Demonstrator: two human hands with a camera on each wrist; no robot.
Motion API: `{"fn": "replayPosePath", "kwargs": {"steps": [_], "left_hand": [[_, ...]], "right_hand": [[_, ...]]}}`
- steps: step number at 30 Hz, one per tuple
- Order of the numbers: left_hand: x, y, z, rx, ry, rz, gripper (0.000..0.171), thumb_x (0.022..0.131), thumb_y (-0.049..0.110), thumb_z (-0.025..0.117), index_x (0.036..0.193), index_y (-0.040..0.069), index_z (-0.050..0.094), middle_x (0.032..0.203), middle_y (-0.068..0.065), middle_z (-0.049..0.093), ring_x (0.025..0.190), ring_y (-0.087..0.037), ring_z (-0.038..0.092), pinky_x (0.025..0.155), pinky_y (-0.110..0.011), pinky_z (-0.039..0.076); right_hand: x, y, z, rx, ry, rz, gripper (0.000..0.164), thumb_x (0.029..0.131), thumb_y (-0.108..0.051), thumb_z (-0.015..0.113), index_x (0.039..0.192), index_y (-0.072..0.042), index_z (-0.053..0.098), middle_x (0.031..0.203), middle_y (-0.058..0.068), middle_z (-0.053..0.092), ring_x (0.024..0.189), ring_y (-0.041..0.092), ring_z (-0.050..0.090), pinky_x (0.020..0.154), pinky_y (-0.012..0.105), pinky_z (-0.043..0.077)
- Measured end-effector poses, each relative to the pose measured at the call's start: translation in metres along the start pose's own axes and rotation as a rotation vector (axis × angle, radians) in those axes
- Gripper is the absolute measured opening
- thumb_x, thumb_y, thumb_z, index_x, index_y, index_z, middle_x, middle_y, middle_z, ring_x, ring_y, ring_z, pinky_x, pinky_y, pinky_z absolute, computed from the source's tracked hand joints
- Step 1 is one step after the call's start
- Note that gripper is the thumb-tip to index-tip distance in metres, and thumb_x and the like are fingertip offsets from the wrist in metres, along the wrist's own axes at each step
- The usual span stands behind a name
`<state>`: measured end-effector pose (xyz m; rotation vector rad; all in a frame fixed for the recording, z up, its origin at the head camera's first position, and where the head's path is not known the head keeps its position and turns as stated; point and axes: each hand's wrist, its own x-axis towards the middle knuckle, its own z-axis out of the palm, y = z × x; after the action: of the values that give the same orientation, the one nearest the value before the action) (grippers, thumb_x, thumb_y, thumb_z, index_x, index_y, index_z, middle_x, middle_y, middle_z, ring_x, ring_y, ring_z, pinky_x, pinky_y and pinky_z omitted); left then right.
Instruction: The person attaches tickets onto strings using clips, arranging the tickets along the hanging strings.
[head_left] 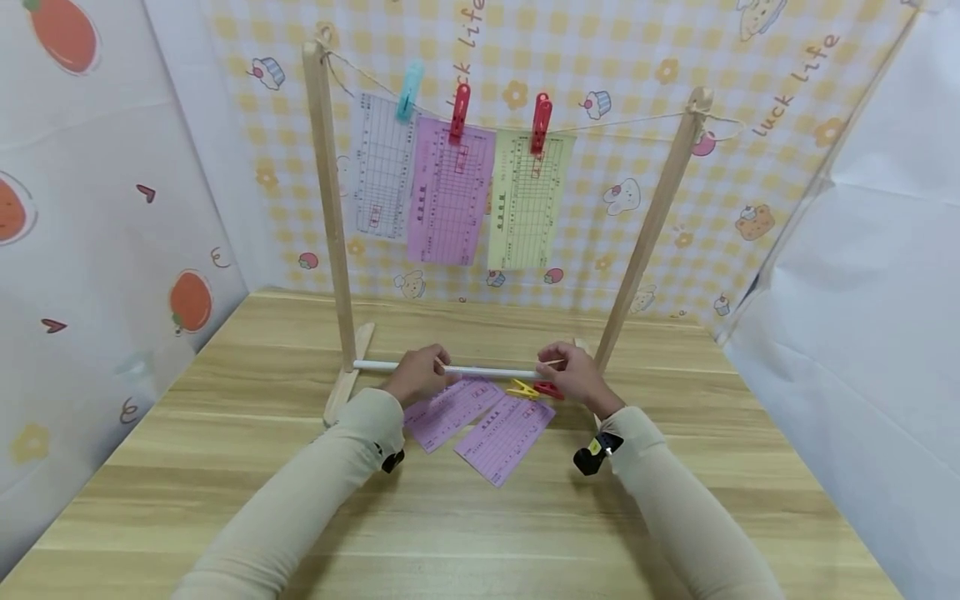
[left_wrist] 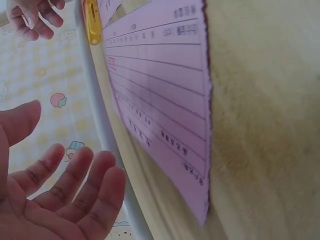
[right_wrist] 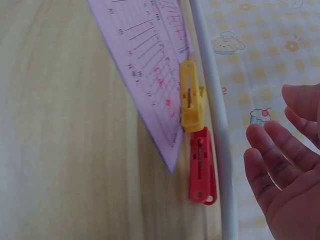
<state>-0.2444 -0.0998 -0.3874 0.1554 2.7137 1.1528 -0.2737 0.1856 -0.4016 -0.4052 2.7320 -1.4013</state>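
My left hand (head_left: 417, 375) hovers by the white crossbar (head_left: 491, 372), its fingers loosely bent with nothing between them in the left wrist view. Near the bar's other end, my right hand (head_left: 576, 379) is likewise relaxed and holds nothing. Two pink printed slips lie on the table below: a left slip (head_left: 442, 421), partly behind the left hand, and a right slip (head_left: 501, 442). A yellow clothespin (right_wrist: 190, 102) and a red clothespin (right_wrist: 201, 167) lie end to end beside the bar, close to the right hand.
Two wooden posts, left (head_left: 330, 200) and right (head_left: 652, 225), carry a string (head_left: 615, 123). From it hang a white slip (head_left: 382, 175) under a light blue clothespin (head_left: 409, 90), a pink slip (head_left: 450, 204) and a yellow slip (head_left: 527, 208), each under red clothespins.
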Motion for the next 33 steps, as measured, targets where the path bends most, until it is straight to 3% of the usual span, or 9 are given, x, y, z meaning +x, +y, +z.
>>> {"fn": "replayPosePath", "kwargs": {"steps": [7,14,19,26,33], "left_hand": [[-0.002,-0.002,0.004,0.094,-0.059,0.006,0.043,0.087,0.025,0.073,0.121,0.006,0.056,0.111,-0.014,0.061,0.098,-0.028,0.059,0.086,-0.043,0.05],[0.002,-0.005,0.012,0.187,-0.079,-0.04,0.06,0.077,0.023,0.082,0.125,0.003,0.054,0.113,-0.017,0.059,0.099,-0.03,0.057,0.091,-0.045,0.047],[0.004,-0.006,0.017,0.23,-0.09,-0.052,0.065,0.068,0.019,0.088,0.121,0.002,0.055,0.109,-0.015,0.059,0.098,-0.028,0.056,0.091,-0.044,0.047],[-0.002,-0.001,0.022,0.336,-0.087,-0.071,0.069,0.064,0.021,0.091,0.121,0.001,0.056,0.12,-0.021,0.056,0.112,-0.036,0.052,0.098,-0.047,0.043],[-0.001,-0.001,0.021,0.385,-0.061,-0.047,0.061,0.062,0.016,0.092,0.111,0.001,0.058,0.108,-0.019,0.062,0.097,-0.031,0.059,0.087,-0.045,0.049]], "right_hand": [[0.0,0.004,0.007,-0.036,0.004,0.021,0.024,0.092,-0.011,0.067,0.111,0.003,0.063,0.108,0.014,0.067,0.097,0.028,0.066,0.077,0.033,0.055],[0.0,0.014,0.014,-0.111,-0.008,-0.064,0.019,0.089,-0.011,0.069,0.104,0.0,0.065,0.1,0.012,0.068,0.087,0.024,0.067,0.071,0.032,0.055],[-0.001,0.015,0.017,-0.149,-0.016,-0.109,0.02,0.088,-0.009,0.07,0.105,0.001,0.065,0.099,0.011,0.067,0.088,0.025,0.067,0.075,0.035,0.055],[0.001,0.013,0.023,-0.198,-0.047,-0.098,0.025,0.085,-0.009,0.074,0.107,0.0,0.065,0.104,0.011,0.067,0.092,0.025,0.066,0.078,0.036,0.055],[0.001,0.008,0.026,-0.239,-0.079,-0.076,0.026,0.083,-0.009,0.077,0.106,-0.002,0.065,0.098,0.008,0.066,0.085,0.018,0.062,0.076,0.032,0.053]]}}
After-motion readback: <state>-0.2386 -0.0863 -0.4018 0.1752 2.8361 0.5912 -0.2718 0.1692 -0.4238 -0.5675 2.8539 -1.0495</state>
